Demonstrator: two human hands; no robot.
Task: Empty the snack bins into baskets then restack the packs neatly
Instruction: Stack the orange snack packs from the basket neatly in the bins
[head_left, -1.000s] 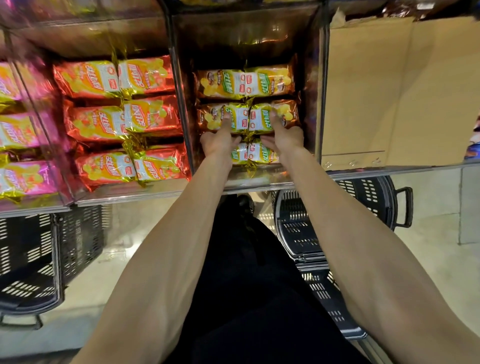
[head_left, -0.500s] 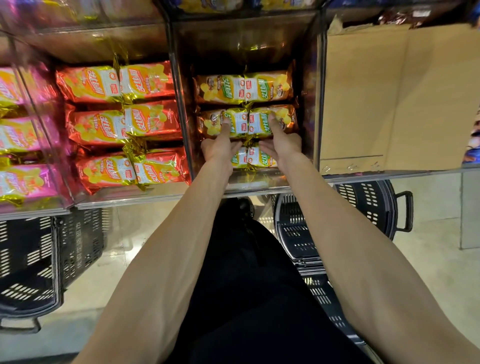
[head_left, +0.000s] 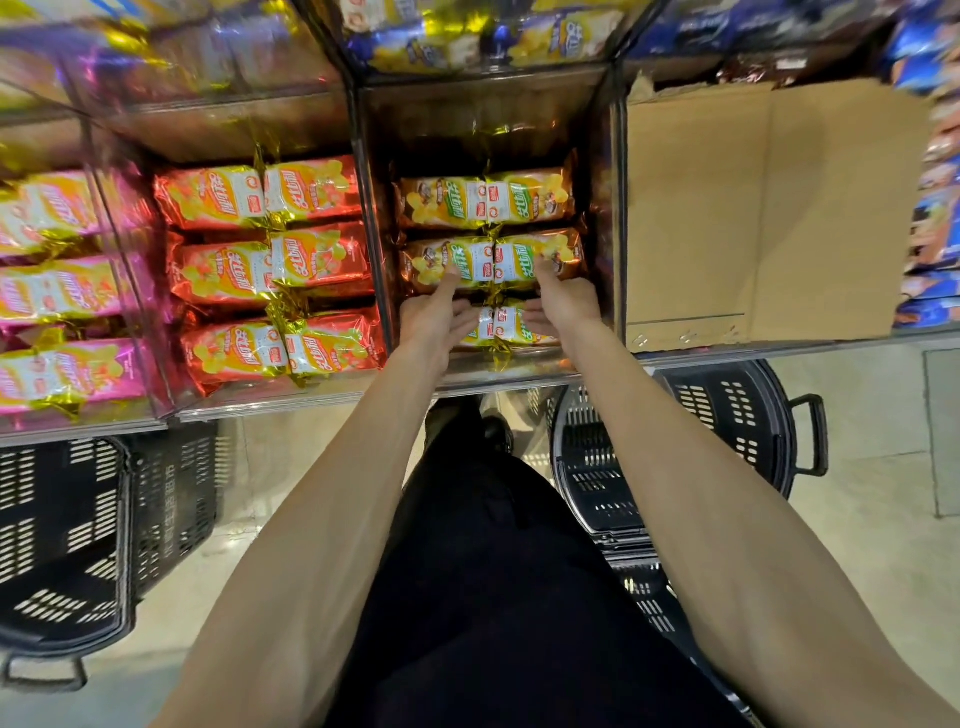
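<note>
The brown packs (head_left: 491, 202) lie in the middle bin (head_left: 605, 218) in three rows, two end to end in each, long axes running left to right. My left hand (head_left: 434, 325) and right hand (head_left: 563, 309) are inside the bin, apart, fingers fairly straight and gripping nothing. Their fingertips (head_left: 448, 278) touch the middle row (head_left: 483, 260), one hand on each pack. The near row (head_left: 501, 327) lies between my hands. Red packs (head_left: 270, 270) fill the bin to the left. A basket (head_left: 727, 415) stands on the floor, near right.

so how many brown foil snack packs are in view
6: back left pack, back right pack, middle left pack, middle right pack, front left pack, front right pack; more may hide beneath.
</note>
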